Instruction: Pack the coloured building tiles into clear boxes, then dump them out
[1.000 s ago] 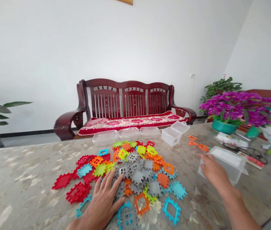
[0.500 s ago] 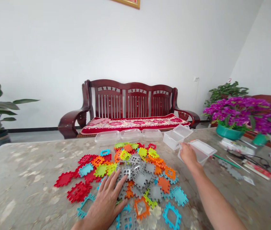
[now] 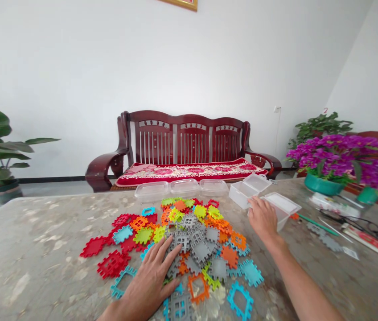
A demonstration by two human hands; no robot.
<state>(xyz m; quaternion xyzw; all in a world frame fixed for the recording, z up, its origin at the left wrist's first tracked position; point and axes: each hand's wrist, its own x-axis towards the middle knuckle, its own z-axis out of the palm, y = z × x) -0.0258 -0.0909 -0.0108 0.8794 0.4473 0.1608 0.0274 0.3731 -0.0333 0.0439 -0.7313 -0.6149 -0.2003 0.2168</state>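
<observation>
My left hand (image 3: 152, 278) lies palm down over the near left part of a pile of toothed plastic tiles, its fingers stretched out and nothing gripped. Grey tiles (image 3: 202, 250) are heaped just beyond its fingertips. Around them lie red tiles (image 3: 113, 264), orange tiles (image 3: 229, 257), blue tiles (image 3: 252, 273) and lime-green tiles (image 3: 143, 236). On the right, my right hand (image 3: 263, 217) is at the left side of a clear plastic box (image 3: 281, 217), fingers apart and covering part of it. A second clear box (image 3: 240, 195) stands just beyond those fingertips, its lid tipped back.
Three clear shallow containers (image 3: 185, 187) line the table's far edge. To the right lie a green pencil (image 3: 319, 224), grey toothed strips (image 3: 324, 236), a red-and-white box (image 3: 363, 237) and dark cables. Purple flowers (image 3: 336, 154) fill a teal pot. A wooden bench (image 3: 192, 140) stands beyond.
My right hand has shifted its fingers onto the box's left side, and that box has moved slightly left. My left hand stays nearly still on the tiles. The whole view has shifted slightly.
</observation>
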